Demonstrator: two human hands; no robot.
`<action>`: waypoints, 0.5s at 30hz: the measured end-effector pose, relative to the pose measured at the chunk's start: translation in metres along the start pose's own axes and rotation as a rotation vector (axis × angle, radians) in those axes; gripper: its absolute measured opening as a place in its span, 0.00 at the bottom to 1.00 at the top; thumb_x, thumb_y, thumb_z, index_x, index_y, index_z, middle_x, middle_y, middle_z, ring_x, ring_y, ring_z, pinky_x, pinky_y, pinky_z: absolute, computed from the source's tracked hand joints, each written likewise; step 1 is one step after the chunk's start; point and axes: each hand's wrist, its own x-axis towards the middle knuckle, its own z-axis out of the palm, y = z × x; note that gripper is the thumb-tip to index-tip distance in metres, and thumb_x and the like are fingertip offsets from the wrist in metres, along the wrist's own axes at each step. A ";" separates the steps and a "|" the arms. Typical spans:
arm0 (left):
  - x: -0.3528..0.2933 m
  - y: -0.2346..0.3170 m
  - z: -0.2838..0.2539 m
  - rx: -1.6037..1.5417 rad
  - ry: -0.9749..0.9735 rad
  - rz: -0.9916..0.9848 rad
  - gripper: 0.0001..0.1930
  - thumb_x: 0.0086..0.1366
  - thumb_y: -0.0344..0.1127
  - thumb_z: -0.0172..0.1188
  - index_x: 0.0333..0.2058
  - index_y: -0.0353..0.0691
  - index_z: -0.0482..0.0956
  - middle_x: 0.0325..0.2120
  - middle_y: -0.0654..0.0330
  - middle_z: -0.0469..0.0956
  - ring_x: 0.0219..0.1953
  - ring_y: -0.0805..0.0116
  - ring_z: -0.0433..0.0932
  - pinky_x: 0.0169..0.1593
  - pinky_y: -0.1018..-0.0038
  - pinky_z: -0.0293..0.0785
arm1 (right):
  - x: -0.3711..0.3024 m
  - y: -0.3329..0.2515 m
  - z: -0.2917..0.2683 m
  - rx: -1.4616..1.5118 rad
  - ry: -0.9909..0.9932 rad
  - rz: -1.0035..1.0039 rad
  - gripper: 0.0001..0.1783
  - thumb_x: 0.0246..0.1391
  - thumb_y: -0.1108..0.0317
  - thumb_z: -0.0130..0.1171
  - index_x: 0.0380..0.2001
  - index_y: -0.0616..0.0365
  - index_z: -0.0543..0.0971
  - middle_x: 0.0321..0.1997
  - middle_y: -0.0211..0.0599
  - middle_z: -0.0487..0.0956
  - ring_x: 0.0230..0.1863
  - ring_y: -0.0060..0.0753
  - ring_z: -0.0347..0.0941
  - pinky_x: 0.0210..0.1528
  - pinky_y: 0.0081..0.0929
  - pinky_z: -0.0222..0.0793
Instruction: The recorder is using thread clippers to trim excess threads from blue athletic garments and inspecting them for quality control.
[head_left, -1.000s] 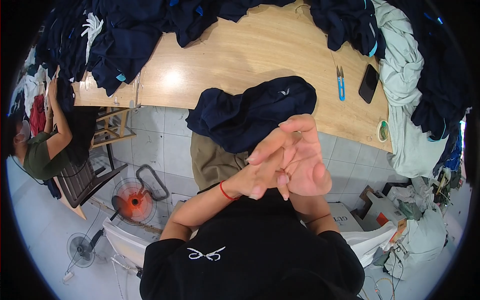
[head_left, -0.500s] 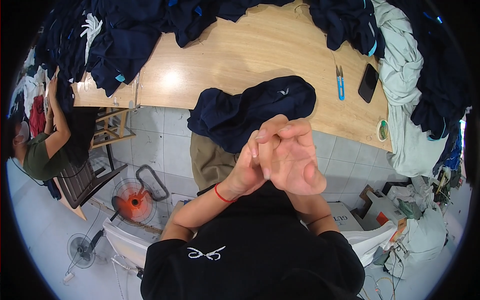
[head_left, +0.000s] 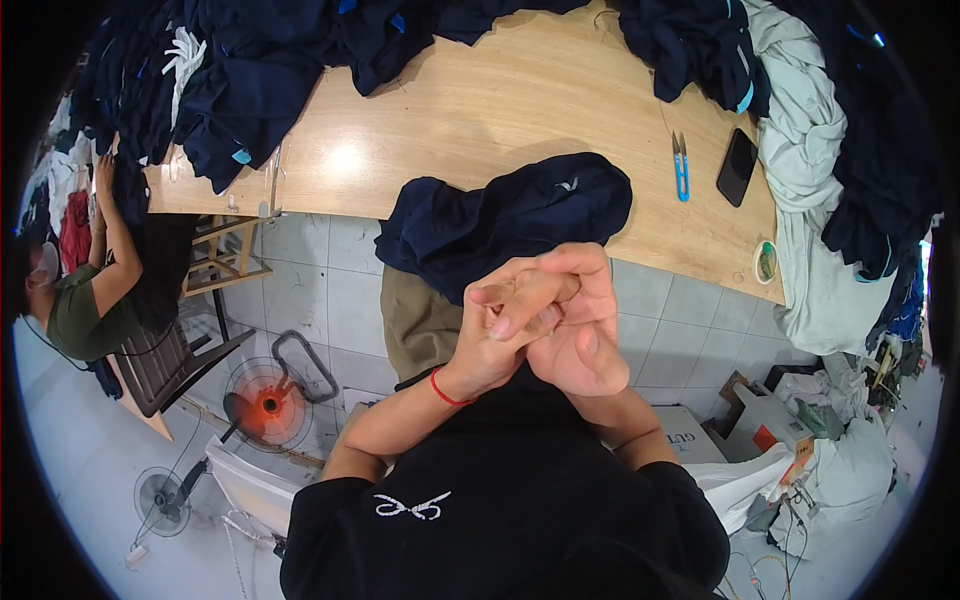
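My left hand (head_left: 488,345), with a red cord at the wrist, is closed around the fingers of my right hand. Turned palm up, my right hand (head_left: 572,352) has its thumb apart and its fingers bent back toward the left; no object shows in it. Both hands are raised in front of my chest. Just beyond them a crumpled navy garment (head_left: 480,225) with a small pale mark lies over the table's near edge and hangs down toward my lap. Blue-handled thread snips (head_left: 682,172) and a black phone (head_left: 737,167) lie on the table to the right.
Navy garments (head_left: 240,100) are heaped along the wooden table's (head_left: 450,110) far and left sides. Pale green cloth (head_left: 805,150) drapes over its right end, near a tape roll (head_left: 765,262). At left, a co-worker (head_left: 85,310) handles clothes; an orange-centred fan (head_left: 270,404) stands below.
My hands have drawn slightly lower and nearer my body. My left fingers now wrap further across the right fingers, which are bent more. The garment, snips and phone stay put.
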 end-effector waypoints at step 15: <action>-0.004 -0.028 -0.026 0.012 -0.508 -0.317 0.18 0.74 0.41 0.57 0.57 0.38 0.79 0.40 0.59 0.89 0.51 0.76 0.83 0.59 0.75 0.71 | 0.013 -0.012 0.005 0.446 -0.141 -0.010 0.55 0.75 0.30 0.40 0.66 0.87 0.58 0.41 0.69 0.86 0.45 0.49 0.88 0.71 0.53 0.74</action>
